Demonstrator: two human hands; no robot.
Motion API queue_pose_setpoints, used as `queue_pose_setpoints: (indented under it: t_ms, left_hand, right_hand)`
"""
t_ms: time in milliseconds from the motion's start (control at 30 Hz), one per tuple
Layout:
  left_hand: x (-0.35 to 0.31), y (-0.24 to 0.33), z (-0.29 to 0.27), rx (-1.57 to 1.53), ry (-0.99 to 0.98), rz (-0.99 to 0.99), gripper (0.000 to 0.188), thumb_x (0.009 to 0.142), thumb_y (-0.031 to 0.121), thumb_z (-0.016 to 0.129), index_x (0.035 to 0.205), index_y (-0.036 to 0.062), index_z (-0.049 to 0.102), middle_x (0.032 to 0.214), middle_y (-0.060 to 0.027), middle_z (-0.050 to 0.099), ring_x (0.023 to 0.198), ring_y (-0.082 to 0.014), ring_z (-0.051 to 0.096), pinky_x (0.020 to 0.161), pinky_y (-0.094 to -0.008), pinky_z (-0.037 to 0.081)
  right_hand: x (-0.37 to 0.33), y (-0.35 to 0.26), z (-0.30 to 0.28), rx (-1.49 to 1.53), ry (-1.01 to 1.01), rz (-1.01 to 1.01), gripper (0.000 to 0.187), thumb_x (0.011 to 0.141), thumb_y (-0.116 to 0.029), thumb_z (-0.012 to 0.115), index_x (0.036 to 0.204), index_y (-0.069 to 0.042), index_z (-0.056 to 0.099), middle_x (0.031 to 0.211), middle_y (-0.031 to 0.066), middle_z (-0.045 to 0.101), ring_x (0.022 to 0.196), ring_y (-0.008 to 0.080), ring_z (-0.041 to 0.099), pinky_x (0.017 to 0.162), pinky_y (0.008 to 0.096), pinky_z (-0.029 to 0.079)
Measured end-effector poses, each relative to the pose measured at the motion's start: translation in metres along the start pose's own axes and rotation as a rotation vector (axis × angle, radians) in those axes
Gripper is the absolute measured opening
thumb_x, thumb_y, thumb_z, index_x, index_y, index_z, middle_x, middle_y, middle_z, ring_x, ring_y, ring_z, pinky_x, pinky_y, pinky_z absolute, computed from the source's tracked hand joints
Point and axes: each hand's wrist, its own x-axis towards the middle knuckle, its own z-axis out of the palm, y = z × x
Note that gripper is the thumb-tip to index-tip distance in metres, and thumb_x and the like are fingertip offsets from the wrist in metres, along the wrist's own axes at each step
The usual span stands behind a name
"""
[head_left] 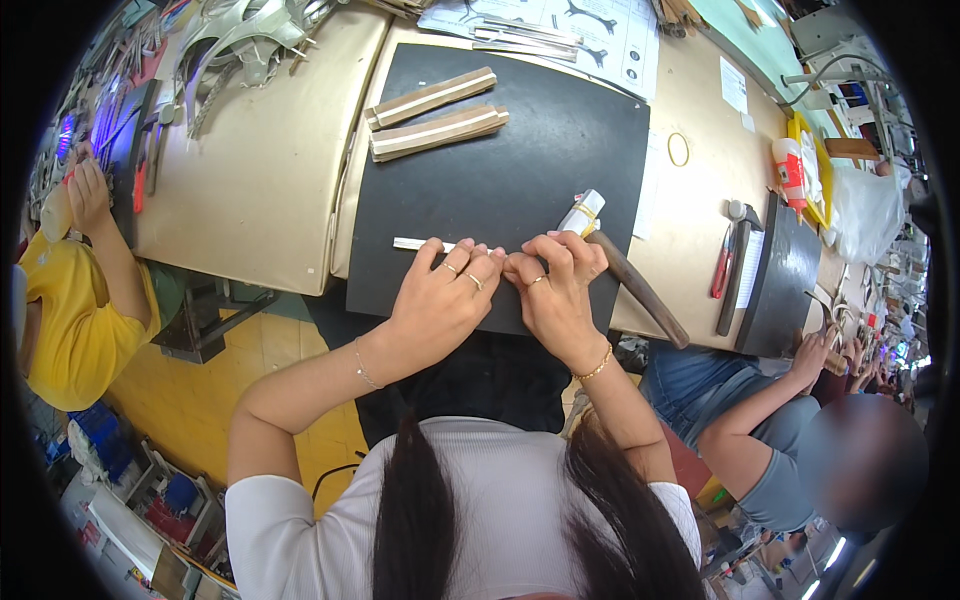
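A thin white strip (418, 244) lies crosswise near the front of a black mat (420, 205). Over its middle, my left hand (452, 290) has its fingers bent and pressed down on it. My right hand (557, 290) pinches at the strip's right part, fingertips close to those of the left; that end is hidden beneath the fingers. Just beyond my right hand lies a hammer whose wooden handle (640, 290) slants to the lower right. Its head (583, 212) is wrapped in white material with a yellow band.
Two bundles of brown and white strips (440, 133) lie at the mat's far left. Printed sheets (610, 50) with more strips lie behind. Rightward are a yellow rubber band (678, 149), another hammer (735, 265), red-handled pliers (721, 265) and a red-and-white bottle (789, 172). Co-workers sit on both sides.
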Motion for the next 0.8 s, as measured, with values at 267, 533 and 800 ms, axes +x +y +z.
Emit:
queue_pose_setpoints:
  t_ms: [267,533,800]
  left_hand:
    - [-0.009,-0.004,0.004,-0.170,0.076,-0.058,0.050,0.076,0.008,0.077,0.125,-0.0004,0.069,0.122,-0.0124,0.068,0.116,-0.0285,0.064,0.101,-0.0456,0.048]
    - [-0.010,-0.003,0.005,-0.052,0.059,0.021,0.044,0.084,0.010,0.067,0.124,-0.0068,0.068,0.121,-0.0172,0.066,0.119,-0.0321,0.062,0.103,-0.0467,0.049]
    - [-0.013,-0.002,0.004,0.004,0.061,0.036,0.043,0.088,0.013,0.061,0.126,-0.0066,0.068,0.121,-0.0170,0.065,0.120,-0.0322,0.062,0.105,-0.0467,0.049]
  right_hand:
    - [0.001,-0.013,-0.004,0.070,-0.017,0.266,0.013,0.084,-0.013,0.079,0.094,-0.012,0.070,0.119,0.0029,0.054,0.123,0.0270,0.044,0.094,0.0471,0.027]
    - [0.006,-0.004,-0.012,-0.029,-0.026,0.115,0.028,0.081,-0.020,0.083,0.108,-0.019,0.075,0.123,-0.0030,0.059,0.116,0.0236,0.047,0.093,0.0474,0.027]
    - [0.016,0.010,-0.017,-0.027,-0.050,-0.021,0.020,0.080,-0.024,0.082,0.100,-0.022,0.079,0.115,-0.0061,0.064,0.107,0.0197,0.052,0.090,0.0446,0.029]
